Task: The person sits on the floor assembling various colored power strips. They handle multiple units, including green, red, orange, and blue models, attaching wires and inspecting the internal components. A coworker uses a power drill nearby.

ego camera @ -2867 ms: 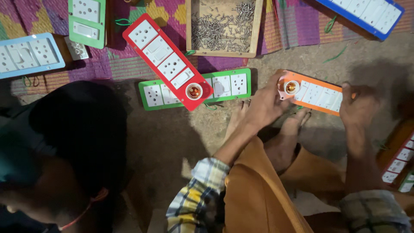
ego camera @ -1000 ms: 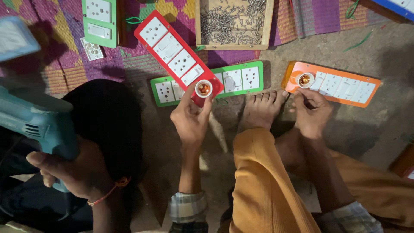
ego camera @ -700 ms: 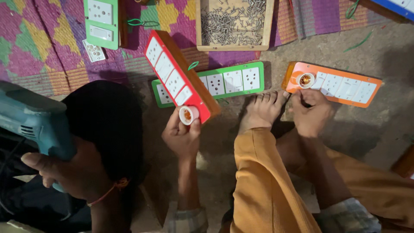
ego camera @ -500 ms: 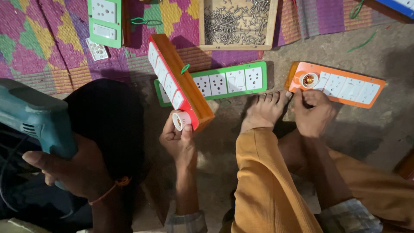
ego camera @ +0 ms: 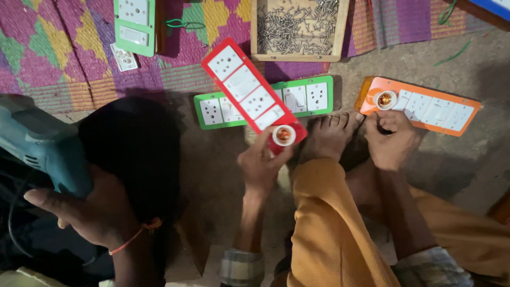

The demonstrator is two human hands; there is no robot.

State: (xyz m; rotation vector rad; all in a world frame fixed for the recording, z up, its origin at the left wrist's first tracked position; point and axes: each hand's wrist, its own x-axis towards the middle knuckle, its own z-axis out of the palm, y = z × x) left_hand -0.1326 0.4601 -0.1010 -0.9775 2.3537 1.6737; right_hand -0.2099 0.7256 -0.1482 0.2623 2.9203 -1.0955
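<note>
My left hand (ego camera: 261, 166) grips the near end of a red switchboard panel (ego camera: 245, 90), thumb beside its round lamp holder (ego camera: 283, 135). The panel lies flat, face up, slanting away to the upper left over a green switchboard (ego camera: 316, 94). My right hand (ego camera: 390, 141) rests with curled fingers at the near left end of an orange switchboard (ego camera: 431, 107), just below that board's lamp holder (ego camera: 385, 99). My bare foot (ego camera: 329, 135) sits between the two hands, with my orange-clad knee below it.
Another person's dark-haired head (ego camera: 130, 154) is at the left, with a hand (ego camera: 87, 210) holding a teal power drill (ego camera: 40, 146). A wooden tray of screws (ego camera: 298, 26) lies at the top. A second green board (ego camera: 134, 24) rests on a patterned woven mat (ego camera: 48, 53).
My left hand reached to the red panel, tipped it up on edge, then laid it flat again face up. The other person's drill has come into view. My right hand stayed at the orange board.
</note>
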